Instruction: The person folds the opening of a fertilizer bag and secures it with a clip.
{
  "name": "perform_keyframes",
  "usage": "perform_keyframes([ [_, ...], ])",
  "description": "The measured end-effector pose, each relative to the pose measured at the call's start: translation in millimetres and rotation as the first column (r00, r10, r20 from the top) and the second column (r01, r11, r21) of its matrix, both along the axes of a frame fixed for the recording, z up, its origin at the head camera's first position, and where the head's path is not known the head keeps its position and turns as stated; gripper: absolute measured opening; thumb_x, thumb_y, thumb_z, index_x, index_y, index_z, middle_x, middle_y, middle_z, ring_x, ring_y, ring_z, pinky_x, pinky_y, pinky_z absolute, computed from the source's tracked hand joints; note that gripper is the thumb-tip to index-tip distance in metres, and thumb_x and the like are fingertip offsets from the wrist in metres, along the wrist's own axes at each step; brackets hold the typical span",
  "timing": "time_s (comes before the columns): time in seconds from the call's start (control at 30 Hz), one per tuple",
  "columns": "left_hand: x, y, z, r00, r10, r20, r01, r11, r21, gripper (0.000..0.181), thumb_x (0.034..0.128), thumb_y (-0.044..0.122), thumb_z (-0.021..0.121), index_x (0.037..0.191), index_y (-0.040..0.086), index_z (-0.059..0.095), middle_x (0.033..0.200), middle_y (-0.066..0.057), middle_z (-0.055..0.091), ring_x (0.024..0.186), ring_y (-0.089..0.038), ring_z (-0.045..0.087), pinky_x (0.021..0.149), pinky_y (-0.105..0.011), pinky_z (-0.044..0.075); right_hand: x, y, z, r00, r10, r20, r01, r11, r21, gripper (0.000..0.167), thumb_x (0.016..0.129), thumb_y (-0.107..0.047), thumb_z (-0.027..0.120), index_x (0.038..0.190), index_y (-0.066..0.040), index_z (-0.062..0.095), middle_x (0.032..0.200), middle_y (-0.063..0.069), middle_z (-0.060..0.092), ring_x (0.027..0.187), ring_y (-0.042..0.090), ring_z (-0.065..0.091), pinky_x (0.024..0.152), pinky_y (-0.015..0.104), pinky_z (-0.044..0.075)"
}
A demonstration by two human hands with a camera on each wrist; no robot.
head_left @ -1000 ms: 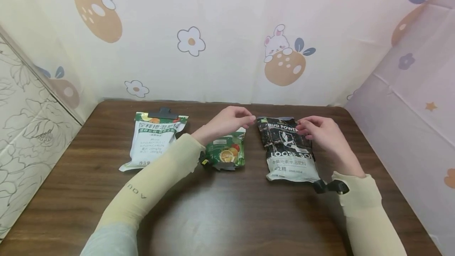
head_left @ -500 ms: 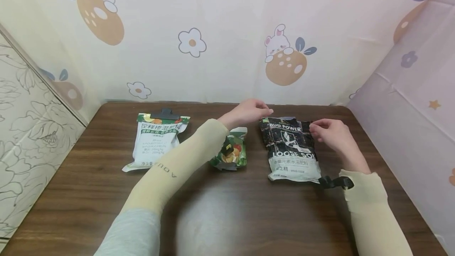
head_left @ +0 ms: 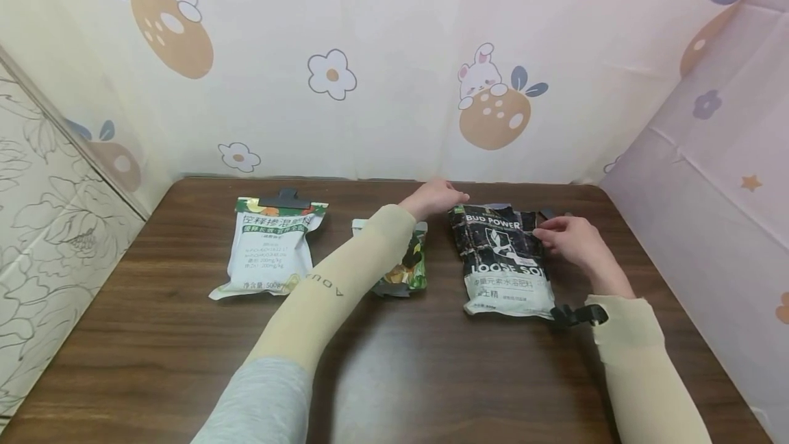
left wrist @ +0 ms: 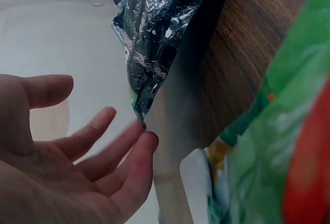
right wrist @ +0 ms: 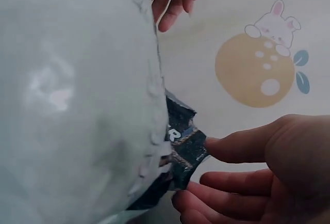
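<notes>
A black-and-white fertilizer bag (head_left: 502, 259) marked "BUD POWER LOOSE SO…" lies on the right half of the table. At its top left corner is my left hand (head_left: 436, 197). In the left wrist view, the fingertips (left wrist: 148, 140) meet the bag's pointed corner (left wrist: 147, 87), and the thumb stands apart. My right hand (head_left: 574, 242) is at the bag's upper right edge. Seen from the right wrist, thumb (right wrist: 232, 146) and fingers pinch the dark corner (right wrist: 188, 146) from two sides. A small dark piece (head_left: 546, 213), too small to identify, shows behind that corner.
A white-and-green fertilizer bag (head_left: 268, 252) with a black clip (head_left: 285, 200) on its top lies at the left. Between the bags, a small green pouch (head_left: 419, 262) with fruit pictures is partly covered by my left forearm. A patterned curtain (head_left: 382, 115) hangs behind the table (head_left: 394, 362).
My left hand has moved right, past the green pouch, to the black-and-white bag's left corner. My right hand has shifted slightly right and down along the bag's edge. The bags stay in place.
</notes>
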State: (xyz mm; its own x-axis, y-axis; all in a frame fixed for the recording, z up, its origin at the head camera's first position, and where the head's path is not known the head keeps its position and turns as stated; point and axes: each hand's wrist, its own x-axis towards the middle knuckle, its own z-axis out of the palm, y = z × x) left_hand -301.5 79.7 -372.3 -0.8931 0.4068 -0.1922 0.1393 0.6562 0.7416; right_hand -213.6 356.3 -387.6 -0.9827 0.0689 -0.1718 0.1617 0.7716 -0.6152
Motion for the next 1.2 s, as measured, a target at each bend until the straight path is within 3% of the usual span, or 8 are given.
perform_keyframes([
  [0.27, 2.2, 1.6, -0.6, 1.0, 0.031, -0.002, -0.031, 1.0, -0.004, 0.05, 0.1007, 0.037, 0.055, 0.129, -0.003, 0.06, 0.133, -0.016, 0.058, 0.116, -0.026, 0.057, 0.094, -0.038, 0.047, -2.0, -5, -6.6, 0.999, 0.03, 0.02, -0.03, 1.0, 0.008, 0.049, 0.1, -0.024, 0.061, 0.128, 0.014, 0.054, 0.118, 0.033, 0.059, 0.082, 0.025, 0.066, 0.073, 0.039, 0.056],
  [0.37, -0.7, 2.9, -0.6, 0.999, 0.039, 0.0, -0.039, 0.999, -0.018, 0.038, 0.1018, 0.035, 0.054, 0.094, -0.001, 0.066, 0.095, -0.011, 0.065, 0.084, -0.019, 0.059, 0.074, -0.031, 0.048, -2.5, -5, -8.4, 1.0, 0.03, -0.001, -0.03, 0.999, 0.031, 0.046, 0.1, -0.022, 0.061, 0.127, 0.014, 0.055, 0.115, 0.032, 0.06, 0.078, 0.023, 0.066, 0.072, 0.04, 0.054],
  [0.47, -5.4, 4.8, -0.2, 0.999, 0.035, 0.02, -0.034, 0.999, -0.034, 0.046, 0.1018, 0.033, 0.056, 0.063, 0.011, 0.047, 0.06, 0.0, 0.04, 0.054, -0.014, 0.039, 0.056, -0.029, 0.037, -3.0, -4, -9.8, 1.0, 0.017, -0.018, -0.017, 0.999, 0.041, 0.044, 0.099, -0.021, 0.061, 0.125, 0.013, 0.056, 0.111, 0.03, 0.062, 0.075, 0.023, 0.066, 0.07, 0.039, 0.052],
  [0.53, -7.6, 5.9, 1.4, 0.999, 0.024, 0.032, -0.022, 0.998, -0.055, 0.051, 0.1016, 0.032, 0.057, 0.058, 0.014, 0.037, 0.054, 0.004, 0.026, 0.048, -0.012, 0.026, 0.051, -0.028, 0.032, -3.2, -3, -10.0, 1.0, 0.01, -0.026, -0.009, 0.999, 0.048, 0.043, 0.099, -0.021, 0.062, 0.125, 0.013, 0.057, 0.109, 0.028, 0.062, 0.075, 0.024, 0.065, 0.069, 0.038, 0.05],
  [0.67, -4.0, 3.5, 6.0, 1.0, 0.012, -0.017, -0.012, 1.0, -0.017, 0.036, 0.0989, 0.028, 0.062, 0.068, 0.009, 0.059, 0.068, 0.003, 0.05, 0.064, -0.012, 0.046, 0.061, -0.026, 0.041, -2.6, -2, -7.7, 0.999, 0.002, -0.037, 0.0, 0.999, 0.042, 0.043, 0.1, -0.021, 0.062, 0.124, 0.014, 0.057, 0.108, 0.028, 0.062, 0.076, 0.027, 0.066, 0.068, 0.039, 0.049],
  [0.73, -1.9, 2.7, 7.6, 0.999, 0.016, -0.036, -0.015, 1.0, 0.018, 0.021, 0.0978, 0.024, 0.064, 0.088, 0.006, 0.069, 0.089, -0.001, 0.064, 0.084, -0.015, 0.057, 0.073, -0.028, 0.047, -1.7, -3, -5.9, 0.999, -0.001, -0.04, 0.002, 0.999, 0.032, 0.043, 0.1, -0.02, 0.061, 0.125, 0.014, 0.056, 0.109, 0.029, 0.061, 0.076, 0.028, 0.066, 0.069, 0.039, 0.05],
  [0.83, 0.8, 3.4, 9.8, 0.999, 0.028, -0.042, -0.025, 0.998, 0.057, 0.022, 0.0976, 0.02, 0.064, 0.112, 0.004, 0.069, 0.116, -0.006, 0.066, 0.108, -0.021, 0.059, 0.088, -0.033, 0.049, 0.0, -3, -3.3, 0.999, -0.01, -0.044, 0.011, 1.0, 0.023, 0.042, 0.1, -0.018, 0.06, 0.126, 0.015, 0.056, 0.111, 0.029, 0.06, 0.077, 0.028, 0.066, 0.069, 0.039, 0.05],
  [1.2, 2.8, 7.2, 20.0, 0.998, 0.001, -0.058, 0.0, 1.0, 0.027, 0.021, 0.0986, 0.019, 0.063, 0.111, 0.005, 0.073, 0.119, -0.006, 0.067, 0.112, -0.022, 0.059, 0.092, -0.035, 0.049, 3.6, -3, 11.1, 0.998, 0.001, -0.066, -0.005, 0.998, -0.056, 0.041, 0.101, -0.016, 0.058, 0.127, 0.015, 0.054, 0.113, 0.031, 0.061, 0.078, 0.027, 0.07, 0.076, 0.043, 0.052],
])
